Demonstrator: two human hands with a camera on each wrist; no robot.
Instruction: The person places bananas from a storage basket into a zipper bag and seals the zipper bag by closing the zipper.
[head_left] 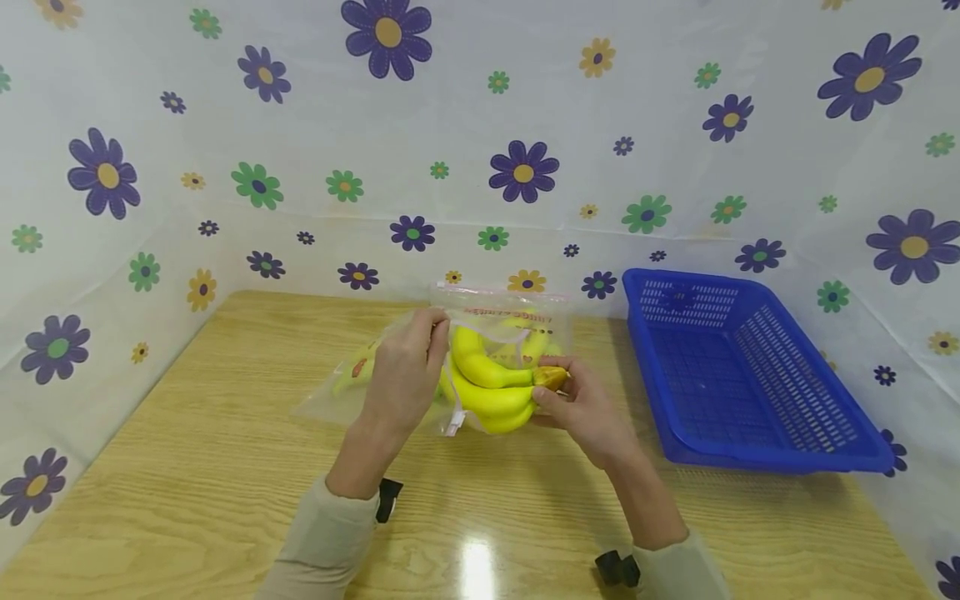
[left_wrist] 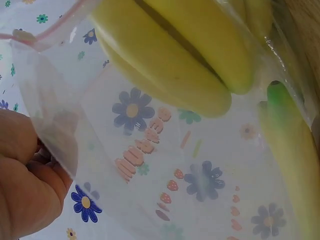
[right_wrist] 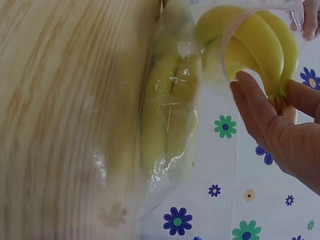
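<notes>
A bunch of yellow bananas (head_left: 491,400) sits in the mouth of a clear zip bag (head_left: 322,404), its fruit ends inside and its brown stem outside. My left hand (head_left: 401,367) grips the bag's edge and holds the mouth apart; a white slider (head_left: 454,422) hangs at the near rim. At the stem, my right hand (head_left: 588,412) holds the bunch between thumb and fingers. More yellow fruit with a green tip (left_wrist: 279,95) shows through the film in the left wrist view. Just behind lies another clear printed bag (head_left: 498,302) with bananas (right_wrist: 162,115) inside.
A blue plastic basket (head_left: 780,457) with mesh sides stands on the right of the wooden table (head_left: 195,467). A white sheet with flower prints (head_left: 457,108) hangs at the back and sides.
</notes>
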